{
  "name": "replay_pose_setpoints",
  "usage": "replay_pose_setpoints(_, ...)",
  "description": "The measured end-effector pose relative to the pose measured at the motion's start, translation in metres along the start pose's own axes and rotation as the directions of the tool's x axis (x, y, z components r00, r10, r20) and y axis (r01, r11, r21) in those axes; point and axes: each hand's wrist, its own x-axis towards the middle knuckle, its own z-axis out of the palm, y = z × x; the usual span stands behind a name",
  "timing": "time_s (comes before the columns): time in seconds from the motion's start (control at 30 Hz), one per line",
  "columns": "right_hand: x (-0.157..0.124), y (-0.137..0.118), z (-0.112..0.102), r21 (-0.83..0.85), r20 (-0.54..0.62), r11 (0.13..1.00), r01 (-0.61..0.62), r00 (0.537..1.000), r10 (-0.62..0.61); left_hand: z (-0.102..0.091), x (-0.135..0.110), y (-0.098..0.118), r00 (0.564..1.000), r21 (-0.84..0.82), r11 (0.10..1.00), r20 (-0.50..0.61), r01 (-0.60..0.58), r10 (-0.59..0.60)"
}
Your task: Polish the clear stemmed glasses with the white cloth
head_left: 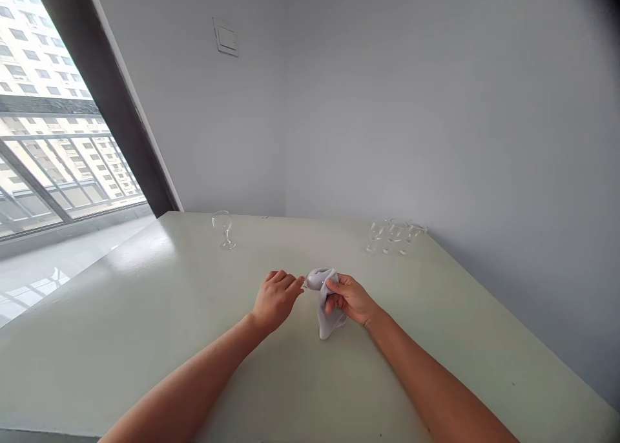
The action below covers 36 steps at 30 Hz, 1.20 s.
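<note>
My right hand (349,298) is closed around a light grey cloth (327,314) that is wrapped over a small clear glass (310,279); most of the glass is hidden by the cloth. My left hand (276,296) pinches the exposed end of that glass with its fingertips. Both hands are held just above the middle of a pale green table (145,314).
A single clear stemmed glass (223,228) stands upright at the back left of the table. Three more stemmed glasses (394,235) stand grouped at the back right near the grey wall. A large window lies to the left.
</note>
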Motion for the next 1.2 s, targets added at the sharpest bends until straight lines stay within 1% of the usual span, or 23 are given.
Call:
replay_pose_setpoints(0.07,-0.007,-0.007,0.001,-0.119,0.062,0.993,0.015,0.998,-0.008,0.001,0.002,-0.003,0.988,-0.177,0.972,0.049,0.155,-0.148)
replay_pose_setpoints(0.13,-0.015,-0.015,-0.001,-0.26,0.125,0.965,0.026,0.992,0.007,0.001,0.003,-0.006,0.926,-0.424,0.83,0.269,0.362,-0.266)
replay_pose_setpoints(0.2,-0.021,-0.021,-0.003,-0.361,0.187,0.932,0.016,0.981,0.055,0.001,0.003,-0.008,0.814,-0.584,0.607,0.546,0.538,-0.196)
replay_pose_setpoints(0.23,-0.023,-0.023,-0.004,-0.385,0.209,0.923,0.005,0.975,0.082,0.001,0.003,-0.009,0.761,-0.611,0.526,0.639,0.591,-0.113)
replay_pose_setpoints(0.27,-0.023,-0.023,-0.005,-0.391,0.217,0.92,-0.01,0.971,0.103,0.002,0.003,-0.009,0.727,-0.615,0.495,0.685,0.614,-0.05)
replay_pose_setpoints(0.3,-0.023,-0.022,-0.005,-0.38,0.206,0.925,-0.024,0.972,0.11,0.002,0.002,-0.008,0.727,-0.606,0.521,0.686,0.601,-0.042)
replay_pose_setpoints(0.33,-0.021,-0.02,-0.004,-0.351,0.172,0.936,-0.035,0.98,0.102,0.003,0.001,-0.006,0.762,-0.583,0.597,0.643,0.551,-0.076)
replay_pose_setpoints(0.43,-0.011,-0.013,0.003,-0.177,-0.015,0.983,-0.053,0.999,0.051,0.003,0.002,0.002,0.946,-0.335,0.906,0.28,0.257,-0.165)
replay_pose_setpoints(0.5,-0.006,-0.011,0.012,-0.051,-0.119,0.998,-0.046,0.992,0.04,0.0,0.006,0.006,0.99,-0.116,0.987,0.098,0.112,-0.1)
replay_pose_setpoints(0.6,-0.011,-0.017,0.021,-0.071,-0.115,0.997,-0.008,0.993,-0.001,-0.012,0.015,0.006,0.991,-0.042,0.995,0.109,0.086,-0.081)
replay_pose_setpoints(0.67,-0.021,-0.028,0.023,-0.216,-0.003,0.976,0.017,1.0,-0.018,-0.023,0.019,0.004,0.96,-0.189,0.967,0.253,0.171,-0.12)
replay_pose_setpoints(0.7,-0.028,-0.035,0.022,-0.282,0.068,0.959,0.025,0.998,-0.006,-0.028,0.021,0.004,0.921,-0.303,0.924,0.373,0.236,-0.113)
replay_pose_setpoints(0.77,-0.039,-0.046,0.021,-0.352,0.183,0.935,0.032,0.983,0.035,-0.037,0.021,0.006,0.798,-0.499,0.779,0.603,0.38,-0.003)
replay_pose_setpoints(0.8,-0.044,-0.051,0.02,-0.358,0.21,0.933,0.032,0.976,0.047,-0.04,0.021,0.009,0.742,-0.55,0.715,0.667,0.431,0.066)
replay_pose_setpoints(0.83,-0.047,-0.054,0.02,-0.358,0.209,0.933,0.033,0.977,0.046,-0.041,0.02,0.012,0.723,-0.57,0.69,0.684,0.446,0.098)
replay_pose_setpoints(0.87,-0.049,-0.055,0.021,-0.355,0.172,0.934,0.033,0.985,0.03,-0.042,0.019,0.016,0.753,-0.558,0.718,0.654,0.415,0.072)
replay_pose_setpoints(0.9,-0.05,-0.054,0.023,-0.347,0.106,0.937,0.029,0.994,0.009,-0.042,0.018,0.021,0.818,-0.51,0.791,0.575,0.338,0.021)
replay_pose_setpoints(0.97,-0.049,-0.049,0.028,-0.284,-0.067,0.959,0.008,0.997,-0.028,-0.04,0.018,0.03,0.949,-0.269,0.956,0.314,0.115,-0.026)
replay_pose_setpoints(1.0,-0.048,-0.045,0.031,-0.226,-0.147,0.974,0.0,0.988,-0.034,-0.038,0.018,0.033,0.982,-0.112,0.994,0.189,0.014,0.008)
replay_pose_setpoints(1.03,-0.047,-0.042,0.034,-0.162,-0.207,0.987,0.001,0.978,-0.035,-0.038,0.019,0.035,0.992,0.021,0.998,0.111,-0.065,0.062)
replay_pose_setpoints(1.1,-0.049,-0.038,0.04,-0.091,-0.235,0.996,0.018,0.971,-0.039,-0.039,0.02,0.036,0.988,0.124,0.982,0.084,-0.142,0.133)
replay_pose_setpoints(1.17,-0.055,-0.039,0.043,-0.145,-0.16,0.989,0.042,0.985,-0.065,-0.044,0.021,0.033,0.987,0.027,0.995,0.133,-0.094,0.09)
replay_pose_setpoints(1.2,-0.058,-0.043,0.043,-0.197,-0.094,0.979,0.049,0.993,-0.068,-0.048,0.022,0.031,0.978,-0.082,0.996,0.202,-0.033,0.049)
